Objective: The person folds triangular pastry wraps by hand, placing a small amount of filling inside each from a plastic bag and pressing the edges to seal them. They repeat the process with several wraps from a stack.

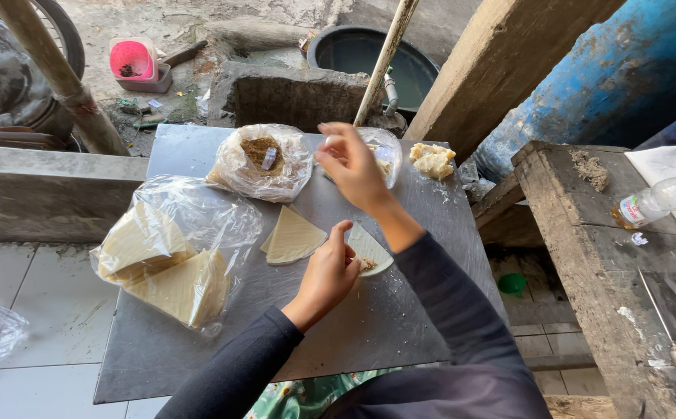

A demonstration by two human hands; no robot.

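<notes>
A pale triangular wrapper [369,250] lies flat on the grey metal counter [400,310], with a small dab of brown filling [367,264] on the corner nearest the person. The left hand [328,273] rests on that wrapper, fingers curled together and pinning its near edge down, thumb raised. The right hand [351,164] is lifted above the counter toward the far side, fingers drawn together as if pinching something small; whether it really holds a bit of filling is too small to tell.

Just left of the wrapper in hand lies a second wrapper [294,237], bare, with nothing on it. Judging from this, the work looks early: one piece has only its first bit of filling and is not yet folded, one is untouched, and no finished folded piece shows anywhere on the counter.

Further left, a clear plastic bag [171,256] holds thick stacks of the same pale sheets, so plenty is left. At the far edge sits a plastic bag of brown crumbly filling [262,161], and beside it, partly behind the raised hand, another clear bag [385,155] whose contents are hard to make out. A pale crumbly lump [433,161] sits at the far right corner.

Off the counter, a plastic bottle [658,200] lies on a rough wooden bench [586,233] to the right, and a pink tub [133,60] stands on the ground beyond.
</notes>
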